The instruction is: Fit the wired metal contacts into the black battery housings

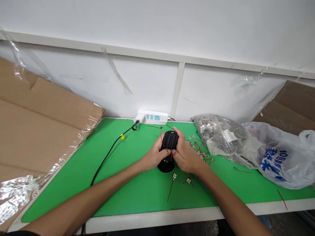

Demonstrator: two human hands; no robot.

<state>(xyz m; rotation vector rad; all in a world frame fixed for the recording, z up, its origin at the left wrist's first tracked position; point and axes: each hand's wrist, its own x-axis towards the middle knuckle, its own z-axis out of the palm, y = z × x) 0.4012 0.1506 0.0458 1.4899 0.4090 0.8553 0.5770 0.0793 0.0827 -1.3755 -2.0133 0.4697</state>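
Observation:
Near the middle of the table, a black plastic housing (170, 140) is gripped between both hands. Its upper part is ribbed, and a round flared end points toward me. My left hand (155, 154) is closed around its left side, with the thumb pressing at the middle. From the other side, my right hand (186, 155) wraps it, its thumb close to the left one. A thin red wire (161, 137) rises beside the left fingers, and another short red wire hangs below the thumbs. Just below lie a small metal piece with a red wire (174, 177) and a similar wired piece (188, 181).
Several small wired pieces (201, 154) lie scattered right of my hands. A white power strip (155, 116) sits against the wall, its black cable (105, 159) crossing the green mat (118, 193). Plastic bags (283, 157) fill the right side; cardboard (44, 121) leans at left.

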